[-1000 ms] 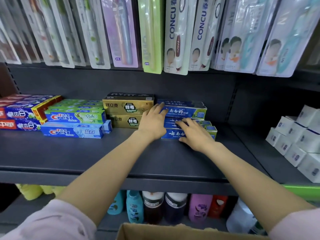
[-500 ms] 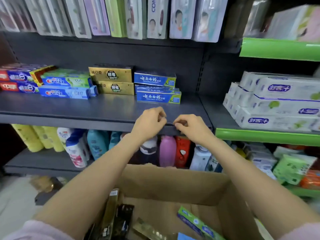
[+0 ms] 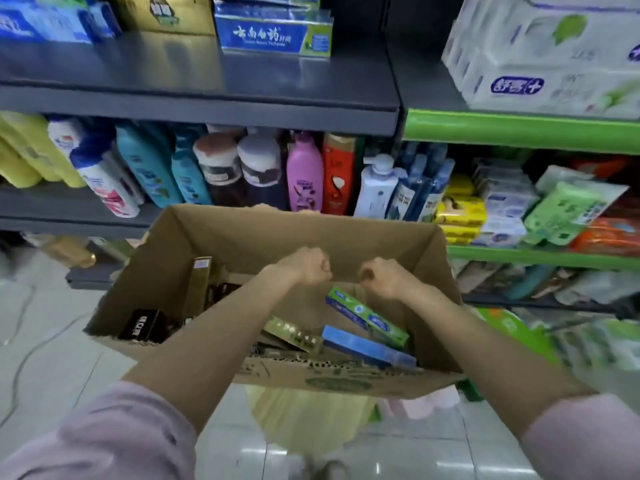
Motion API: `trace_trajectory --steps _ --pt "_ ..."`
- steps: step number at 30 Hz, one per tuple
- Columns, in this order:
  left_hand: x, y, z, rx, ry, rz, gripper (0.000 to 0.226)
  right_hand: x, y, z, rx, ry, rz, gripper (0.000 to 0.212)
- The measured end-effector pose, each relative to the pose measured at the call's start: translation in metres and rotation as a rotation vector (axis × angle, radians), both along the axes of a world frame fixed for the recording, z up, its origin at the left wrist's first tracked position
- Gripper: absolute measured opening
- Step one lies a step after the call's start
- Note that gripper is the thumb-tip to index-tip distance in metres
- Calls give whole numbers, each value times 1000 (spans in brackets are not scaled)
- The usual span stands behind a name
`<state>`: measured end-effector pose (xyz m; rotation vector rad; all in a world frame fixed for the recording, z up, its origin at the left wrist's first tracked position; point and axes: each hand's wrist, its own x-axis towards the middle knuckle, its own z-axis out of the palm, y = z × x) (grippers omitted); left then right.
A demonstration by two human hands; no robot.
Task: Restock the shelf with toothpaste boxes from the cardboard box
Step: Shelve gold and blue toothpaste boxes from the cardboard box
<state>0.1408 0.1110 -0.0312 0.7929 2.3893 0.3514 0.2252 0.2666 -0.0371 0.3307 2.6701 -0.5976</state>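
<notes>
Store aisle, grey shelf (image 3: pixel 207 81) up top with toothpaste already stacked: blue toothpaste box (image 3: pixel 273 38) near the front of the stack, gold boxes (image 3: pixel 166 12) left of it. Shampoo bottles (image 3: pixel 242 168) on the level below, white packs (image 3: pixel 547 53) on the green-edged shelf to the right.

Cardboard box (image 3: pixel 242 233) sits open below the hands, flaps up. Both hands hover over its opening, near the far wall. Left hand (image 3: pixel 306 266) is curled into a loose fist, nothing in it. Right hand (image 3: pixel 384 277) is the same, curled and empty. The two fists are close together but not touching.

Stock left inside: green toothpaste box (image 3: pixel 367 318) and blue carton (image 3: pixel 367 348) lie low in the right half, long axes running diagonally from upper left to lower right, roughly parallel. Both sit just below and slightly toward the person from the right hand, so the right hand looks nearer. Gold carton (image 3: pixel 294 332) lies flat mid-box, under the left forearm. Black carton (image 3: pixel 142 325) and an upright gold one (image 3: pixel 199 285) are at the left side.

Likely next step is reaching down; fingers need to open and turn across the diagonal.
</notes>
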Motion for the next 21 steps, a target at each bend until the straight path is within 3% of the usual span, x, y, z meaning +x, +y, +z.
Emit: trace_trajectory --steps 3,7,10,16,19,21 --pt "-1 14 -43 -125 -42 -71 25 -1 10 -47 47 -154 -19 31" --pt "1 33 -86 -402 217 -310 37 -9 17 -95 141 -291 70 41" --pt "3 42 -113 -398 275 -407 38 -14 18 -123 114 -311 58 47" --pt "14 53 -137 -179 -104 -467 53 -18 23 -139 10 -286 -44 39" --pt "26 61 -148 -239 -119 -542 77 -17 35 -124 -16 -226 -105 49" --pt "29 63 -153 -274 -119 -572 72 -14 38 -114 -42 -224 -123 53"
